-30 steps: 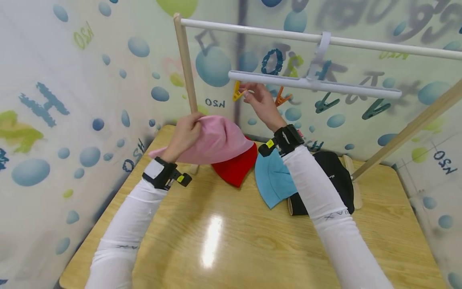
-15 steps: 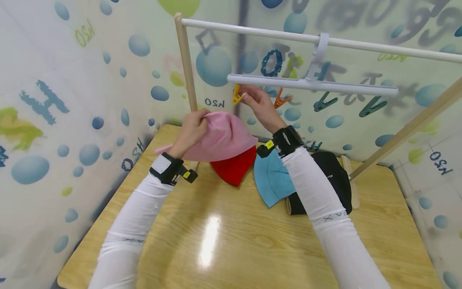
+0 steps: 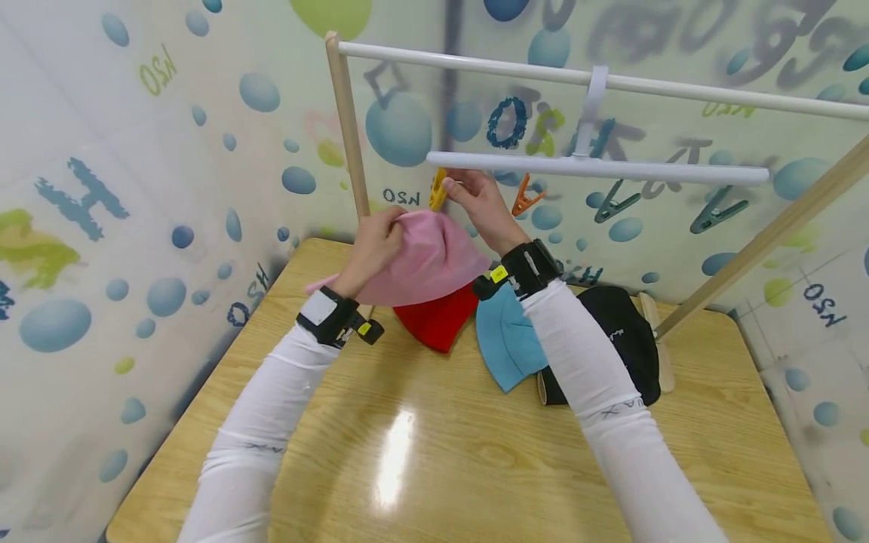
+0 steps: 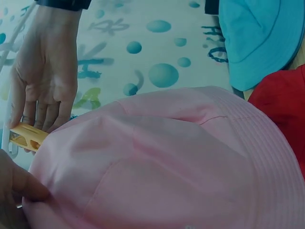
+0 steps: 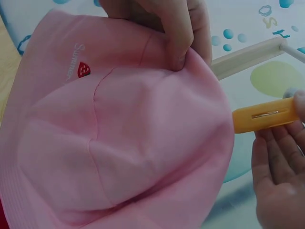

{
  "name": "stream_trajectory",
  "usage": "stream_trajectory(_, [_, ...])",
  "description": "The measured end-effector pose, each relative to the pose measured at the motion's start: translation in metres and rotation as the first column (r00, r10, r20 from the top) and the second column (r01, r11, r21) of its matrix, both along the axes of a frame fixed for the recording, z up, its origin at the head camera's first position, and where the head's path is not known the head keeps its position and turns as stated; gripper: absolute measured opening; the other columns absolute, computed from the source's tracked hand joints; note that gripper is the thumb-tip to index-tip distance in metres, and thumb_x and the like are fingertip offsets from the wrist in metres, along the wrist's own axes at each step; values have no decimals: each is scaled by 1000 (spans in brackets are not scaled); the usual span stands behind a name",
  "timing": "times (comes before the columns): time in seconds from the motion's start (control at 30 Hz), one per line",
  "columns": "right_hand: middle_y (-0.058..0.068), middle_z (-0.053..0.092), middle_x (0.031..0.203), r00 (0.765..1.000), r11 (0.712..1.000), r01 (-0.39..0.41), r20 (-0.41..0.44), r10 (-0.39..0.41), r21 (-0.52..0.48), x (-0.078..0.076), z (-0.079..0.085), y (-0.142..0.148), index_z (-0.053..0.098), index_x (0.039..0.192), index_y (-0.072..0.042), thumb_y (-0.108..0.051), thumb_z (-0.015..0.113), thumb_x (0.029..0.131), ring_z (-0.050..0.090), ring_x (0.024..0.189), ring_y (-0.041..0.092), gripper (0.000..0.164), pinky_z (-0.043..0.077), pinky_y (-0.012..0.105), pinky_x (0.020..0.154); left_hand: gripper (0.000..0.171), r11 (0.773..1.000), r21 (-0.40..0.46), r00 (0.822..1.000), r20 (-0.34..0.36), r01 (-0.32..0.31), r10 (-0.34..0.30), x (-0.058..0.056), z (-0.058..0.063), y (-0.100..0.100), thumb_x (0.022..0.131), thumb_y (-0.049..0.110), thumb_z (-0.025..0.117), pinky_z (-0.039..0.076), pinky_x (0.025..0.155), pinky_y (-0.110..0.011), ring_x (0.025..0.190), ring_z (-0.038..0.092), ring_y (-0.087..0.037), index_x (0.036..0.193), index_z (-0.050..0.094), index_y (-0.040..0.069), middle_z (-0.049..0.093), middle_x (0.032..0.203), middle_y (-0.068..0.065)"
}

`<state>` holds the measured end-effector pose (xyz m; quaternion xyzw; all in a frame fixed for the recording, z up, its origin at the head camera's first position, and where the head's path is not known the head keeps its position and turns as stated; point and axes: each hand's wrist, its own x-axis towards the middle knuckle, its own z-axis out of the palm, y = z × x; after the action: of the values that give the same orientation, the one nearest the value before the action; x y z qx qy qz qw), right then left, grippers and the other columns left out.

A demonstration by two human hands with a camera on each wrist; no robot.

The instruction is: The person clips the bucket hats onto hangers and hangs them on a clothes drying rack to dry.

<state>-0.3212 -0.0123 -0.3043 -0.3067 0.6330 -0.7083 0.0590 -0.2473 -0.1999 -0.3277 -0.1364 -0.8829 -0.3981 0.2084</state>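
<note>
My left hand (image 3: 376, 245) pinches the crown of a pink bucket hat (image 3: 431, 260), which carries a small strawberry print (image 5: 84, 70) in the right wrist view. With thumb and fingers my right hand (image 3: 482, 205) squeezes a yellow clothespin (image 3: 437, 190) below the left end of a white hanger (image 3: 597, 167). The clothespin's tip meets the top edge of the hat in the right wrist view (image 5: 264, 116); whether its jaws have the cloth between them I cannot tell. An orange clothespin (image 3: 526, 197) hangs just right of my right hand.
Two green clothespins (image 3: 614, 204) hang farther right. The hanger hooks over a white rail (image 3: 475, 63) between wooden posts (image 3: 349, 128). A red hat (image 3: 437, 324), a blue hat (image 3: 509, 335) and a black hat (image 3: 621, 332) lie on the wooden table (image 3: 326, 437).
My left hand has moved right and raised the pink hat to the yellow clothespin. My right hand now squeezes the clothespin, which has turned more upright.
</note>
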Motion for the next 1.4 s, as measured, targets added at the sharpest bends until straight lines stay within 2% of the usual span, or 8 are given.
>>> stream_trajectory(0.17, [18, 56, 124, 1000, 1000, 19, -3, -19, -20, 2, -1, -2, 48, 135, 4, -1, 51, 98, 52, 116, 27, 37, 40, 35, 101, 27, 1000, -16, 1000, 28, 4, -3, -2, -1, 3, 92, -5, 43, 43, 72, -38, 81, 56, -31, 107, 65, -9, 66, 100, -23])
stream_trajectory(0.3, [18, 58, 120, 1000, 999, 22, 1, -22, -42, 4, 0, -5, 52, 132, 3, -1, 53, 97, 53, 109, 27, 35, 43, 38, 98, 28, 1000, -7, 1000, 24, 7, -7, -3, 1, 7, 93, -3, 44, 44, 76, -38, 84, 56, -31, 111, 65, -8, 66, 104, -22])
stream_trajectory(0.63, [24, 51, 127, 1000, 999, 5, 10, -5, -34, 7, -1, -5, 46, 136, 2, -1, 52, 97, 54, 113, 29, 40, 42, 34, 99, 26, 999, -4, 999, -10, -32, 32, -2, 14, 10, 94, -2, 44, 40, 64, -33, 73, 53, -29, 107, 65, -9, 64, 92, -21])
stream_trajectory(0.8, [18, 54, 127, 1000, 999, 2, 16, -1, -39, 6, -2, -4, 46, 137, 2, -1, 51, 98, 53, 114, 28, 40, 41, 34, 100, 26, 999, 19, 999, -26, -31, 31, -1, 14, 6, 93, -3, 44, 38, 65, -33, 75, 53, -29, 107, 65, -9, 65, 94, -22])
stream_trajectory(1.0, [21, 50, 135, 999, 998, -32, -9, 31, -55, 5, -3, -3, 43, 140, 1, -1, 49, 99, 51, 118, 27, 42, 40, 34, 101, 26, 999, 23, 999, -34, -37, 38, -1, 16, 4, 94, -3, 42, 36, 65, -32, 75, 52, -30, 106, 65, -9, 65, 94, -22])
stream_trajectory(1.1, [19, 52, 134, 999, 998, -31, -13, 30, -56, 6, -4, -3, 45, 139, 1, -1, 49, 99, 51, 118, 26, 41, 40, 34, 101, 27, 999, 23, 998, -39, -40, 41, -2, 16, 3, 94, -4, 42, 36, 65, -32, 74, 51, -29, 106, 65, -9, 65, 94, -22])
stream_trajectory(1.27, [18, 54, 132, 999, 1000, -20, -28, 20, -18, 6, -8, 0, 46, 137, 3, -1, 51, 98, 50, 122, 25, 39, 38, 33, 102, 26, 997, 36, 995, -71, -70, 72, -5, 14, -1, 92, -4, 43, 36, 64, -33, 72, 51, -29, 102, 67, -7, 65, 90, -20])
stream_trajectory(1.4, [19, 51, 135, 998, 1000, -12, -58, 13, 17, 7, -16, 5, 45, 137, 3, -4, 53, 97, 48, 124, 23, 41, 38, 33, 102, 26, 994, 52, 994, -55, -96, 99, -7, 12, -6, 93, -4, 42, 36, 66, -34, 75, 51, -30, 103, 66, -8, 65, 91, -21])
